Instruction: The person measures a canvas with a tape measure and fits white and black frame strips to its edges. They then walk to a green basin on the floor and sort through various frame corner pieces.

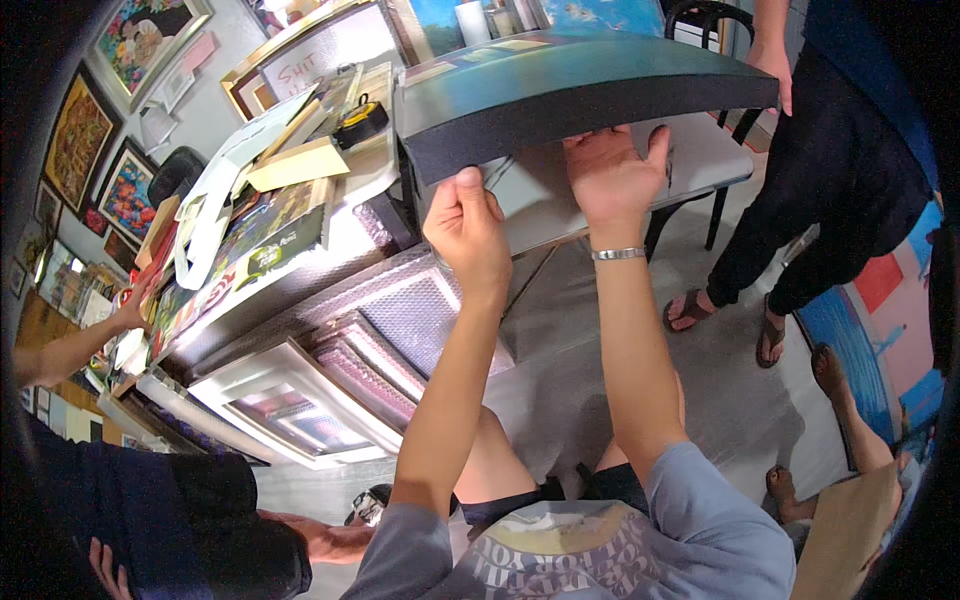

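A large stretched canvas painting [560, 80], blue-green on its face with thick black sides, spans the space before me. My left hand [470, 228] is closed at its near left corner, thumb against the black side and fingers curled beneath. Palm up, my right hand [615, 180] reaches under the near edge with its thumb spread to the side; the fingertips are partly hidden by the canvas. At the canvas's right end hangs another person's hand [773, 75], close to its corner; whether it touches cannot be told.
A white table [700, 172] stands beneath the canvas. Left of it, a cluttered worktable holds papers and a black-and-yellow tape measure [362, 122]. Picture frames [290, 405] lean below. People stand at both sides; a colourful painting [870, 330] lies at right.
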Available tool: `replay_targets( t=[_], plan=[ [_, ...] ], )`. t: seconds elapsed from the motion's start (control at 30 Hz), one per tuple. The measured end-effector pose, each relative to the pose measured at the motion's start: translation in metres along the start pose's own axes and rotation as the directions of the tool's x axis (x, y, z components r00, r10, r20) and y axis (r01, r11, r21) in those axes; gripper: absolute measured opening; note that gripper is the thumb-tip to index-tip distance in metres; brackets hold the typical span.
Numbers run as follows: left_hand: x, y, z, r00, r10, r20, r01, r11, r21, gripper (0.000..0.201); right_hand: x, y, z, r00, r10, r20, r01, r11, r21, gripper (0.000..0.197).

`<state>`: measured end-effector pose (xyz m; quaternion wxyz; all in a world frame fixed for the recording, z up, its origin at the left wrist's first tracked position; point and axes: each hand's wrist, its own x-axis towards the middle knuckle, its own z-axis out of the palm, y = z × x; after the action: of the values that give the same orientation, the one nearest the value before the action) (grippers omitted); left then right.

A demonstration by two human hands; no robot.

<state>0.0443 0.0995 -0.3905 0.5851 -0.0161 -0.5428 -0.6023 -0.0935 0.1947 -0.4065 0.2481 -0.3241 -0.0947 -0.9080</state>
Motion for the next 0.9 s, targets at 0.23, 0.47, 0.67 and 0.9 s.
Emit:
replay_targets(
  t=[0.23,0.47,0.67,0.9],
  plan=[
    [0.000,0.001,-0.001,0.999,0.033,-0.027,-0.031,0.997,0.064,0.040,0.000,0.007,0.013,0.972,-0.050,-0.229,0.047,0.999,-0.020,0.063],
    [-0.001,-0.002,-0.001,0.999,0.036,-0.022,-0.035,0.999,0.033,0.040,-0.004,0.008,0.019,0.997,0.004,-0.079,0.000,0.998,0.058,0.065],
    [0.000,0.000,-0.002,0.999,0.029,-0.037,-0.027,0.999,0.042,0.040,-0.004,0.014,0.028,0.986,-0.032,-0.164,0.035,0.999,0.019,0.058],
    [-0.002,-0.003,0.002,0.999,0.030,-0.042,-0.028,0.999,0.045,0.040,-0.040,0.018,0.034,0.852,-0.519,-0.069,0.214,0.466,-0.858,0.027]
  ],
)
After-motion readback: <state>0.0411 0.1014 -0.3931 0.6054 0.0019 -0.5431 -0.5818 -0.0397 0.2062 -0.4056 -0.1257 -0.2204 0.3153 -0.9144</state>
